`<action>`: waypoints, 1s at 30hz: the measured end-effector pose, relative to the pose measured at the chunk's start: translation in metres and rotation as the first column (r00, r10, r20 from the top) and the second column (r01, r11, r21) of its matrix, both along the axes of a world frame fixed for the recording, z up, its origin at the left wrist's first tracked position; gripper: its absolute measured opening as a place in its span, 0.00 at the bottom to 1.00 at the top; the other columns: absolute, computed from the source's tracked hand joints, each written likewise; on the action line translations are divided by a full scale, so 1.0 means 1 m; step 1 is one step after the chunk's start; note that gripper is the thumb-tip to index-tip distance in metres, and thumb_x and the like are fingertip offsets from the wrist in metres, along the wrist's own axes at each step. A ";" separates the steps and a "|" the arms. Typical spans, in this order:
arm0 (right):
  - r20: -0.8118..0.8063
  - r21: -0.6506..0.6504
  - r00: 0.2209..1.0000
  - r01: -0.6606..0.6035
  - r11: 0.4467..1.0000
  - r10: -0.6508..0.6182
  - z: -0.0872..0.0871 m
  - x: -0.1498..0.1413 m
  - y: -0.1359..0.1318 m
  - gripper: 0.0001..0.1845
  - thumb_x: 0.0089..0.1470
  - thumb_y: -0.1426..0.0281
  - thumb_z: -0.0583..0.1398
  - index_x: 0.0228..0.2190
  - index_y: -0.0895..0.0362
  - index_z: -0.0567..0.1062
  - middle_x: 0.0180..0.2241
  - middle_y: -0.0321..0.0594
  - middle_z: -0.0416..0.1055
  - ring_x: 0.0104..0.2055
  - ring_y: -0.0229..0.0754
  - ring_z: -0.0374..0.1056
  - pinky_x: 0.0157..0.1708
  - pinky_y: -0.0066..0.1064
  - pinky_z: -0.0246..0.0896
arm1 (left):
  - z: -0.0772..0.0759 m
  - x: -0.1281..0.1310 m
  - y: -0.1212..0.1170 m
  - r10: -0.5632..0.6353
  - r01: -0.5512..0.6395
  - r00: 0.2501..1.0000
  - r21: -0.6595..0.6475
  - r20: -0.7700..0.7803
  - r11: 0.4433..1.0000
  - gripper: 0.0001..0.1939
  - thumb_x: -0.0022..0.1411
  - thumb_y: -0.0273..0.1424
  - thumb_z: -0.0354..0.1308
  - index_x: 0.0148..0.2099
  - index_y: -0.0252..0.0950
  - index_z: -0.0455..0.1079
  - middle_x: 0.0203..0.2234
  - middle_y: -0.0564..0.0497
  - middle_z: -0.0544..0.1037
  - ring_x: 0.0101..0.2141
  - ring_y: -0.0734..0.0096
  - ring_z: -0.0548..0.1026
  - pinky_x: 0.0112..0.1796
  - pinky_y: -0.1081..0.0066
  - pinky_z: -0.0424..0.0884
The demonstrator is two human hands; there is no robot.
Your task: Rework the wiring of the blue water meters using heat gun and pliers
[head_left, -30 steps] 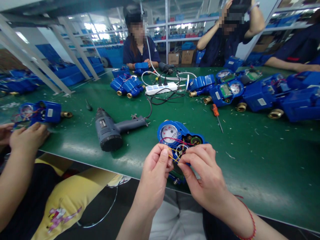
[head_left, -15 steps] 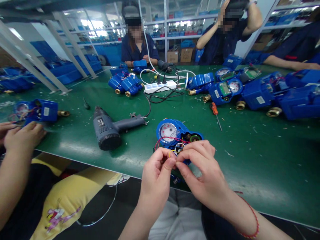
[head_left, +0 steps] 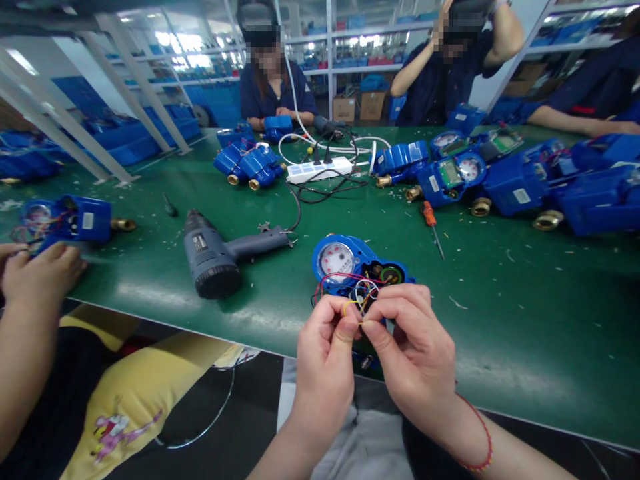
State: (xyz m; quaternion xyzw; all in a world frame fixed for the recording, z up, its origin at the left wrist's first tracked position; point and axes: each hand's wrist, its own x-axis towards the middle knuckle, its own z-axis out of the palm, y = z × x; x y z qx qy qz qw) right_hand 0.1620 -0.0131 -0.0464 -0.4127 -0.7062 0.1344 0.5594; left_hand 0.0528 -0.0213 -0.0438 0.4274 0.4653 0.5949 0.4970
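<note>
An open blue water meter [head_left: 350,263] with a white dial lies on the green table [head_left: 525,320] near its front edge. Thin red, yellow and white wires [head_left: 356,297] spill from it. My left hand [head_left: 327,353] and my right hand [head_left: 413,350] meet just in front of the meter, fingertips pinched together on the yellow wire ends. A red string bracelet circles my right wrist.
A grey heat gun [head_left: 220,257] lies left of the meter, an orange-handled screwdriver [head_left: 431,223] behind it. Several blue meters [head_left: 525,180] and a white power strip [head_left: 320,170] crowd the far side. A co-worker's hands [head_left: 35,277] hold another meter [head_left: 65,220] at left; people sit opposite.
My hands have closed together on the wires and drawn slightly toward me and to the right. The view has tilted a little; the co-worker's hands shifted left.
</note>
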 end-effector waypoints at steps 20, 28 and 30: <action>0.051 0.035 0.997 -0.052 0.998 0.050 -0.001 0.017 0.001 0.08 0.56 0.81 0.55 0.32 0.56 0.69 0.31 0.37 0.66 0.37 0.40 0.60 0.38 0.35 0.55 | -0.009 -0.010 0.001 -0.064 0.077 0.963 -0.038 0.262 0.996 0.11 0.65 0.36 0.57 0.32 0.36 0.67 0.24 0.56 0.66 0.26 0.77 0.61 0.29 0.78 0.60; 0.293 0.034 0.956 0.006 0.999 -0.016 -0.001 0.008 0.002 0.06 0.54 0.77 0.61 0.34 0.54 0.74 0.35 0.37 0.72 0.41 0.44 0.61 0.43 0.42 0.49 | 0.004 -0.016 0.001 -0.068 0.118 0.914 -0.103 0.399 0.988 0.11 0.64 0.32 0.58 0.29 0.34 0.67 0.23 0.56 0.67 0.24 0.80 0.62 0.28 0.81 0.63; 0.307 0.027 0.952 0.004 1.000 -0.012 0.000 0.006 0.001 0.06 0.54 0.77 0.61 0.33 0.55 0.73 0.33 0.35 0.73 0.40 0.43 0.61 0.43 0.42 0.47 | 0.006 -0.019 0.002 -0.050 0.104 0.911 -0.112 0.410 0.988 0.10 0.62 0.31 0.60 0.29 0.34 0.67 0.23 0.56 0.67 0.23 0.81 0.61 0.26 0.81 0.63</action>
